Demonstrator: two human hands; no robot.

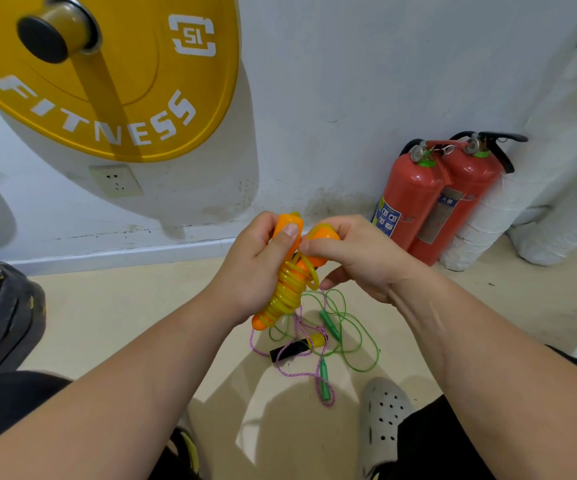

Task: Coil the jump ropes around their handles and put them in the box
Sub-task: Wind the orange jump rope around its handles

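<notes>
While the left hand (pixel 252 271) clamps the coiled rope (pixel 288 293) upright, the right hand (pixel 359 261), just right of it, pinches the loose handle (pixel 326 236).

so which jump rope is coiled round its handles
The yellow rope with orange handles, held in the left hand and right hand; the green rope and pink rope lie loose on the floor.
</notes>
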